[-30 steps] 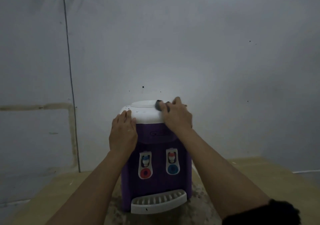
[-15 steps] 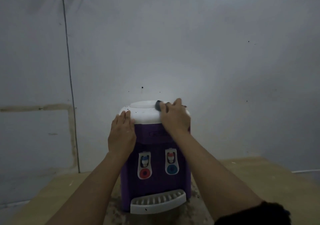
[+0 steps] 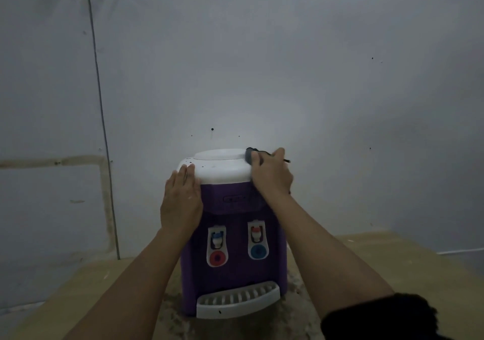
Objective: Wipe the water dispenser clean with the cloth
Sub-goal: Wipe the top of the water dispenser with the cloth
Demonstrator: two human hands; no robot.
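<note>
A purple water dispenser (image 3: 233,237) with a white top (image 3: 222,168), two taps and a white drip tray stands on a wooden table against the wall. My left hand (image 3: 182,200) lies flat with straight fingers against its upper left corner. My right hand (image 3: 272,176) sits at the top's right edge, fingers curled over a dark cloth (image 3: 250,155), of which only a small bunched part shows above the fingers. Dark specks dot the left part of the white top.
The wooden table (image 3: 392,266) shows a dirty, speckled patch around the dispenser's base. A grey wall rises close behind. A thin cable (image 3: 100,119) runs down the wall at the left. A white cable lies at the far right.
My right hand with the cloth has slid to the right along the white top, toward its right edge. My left hand has stayed in place on the left corner.
</note>
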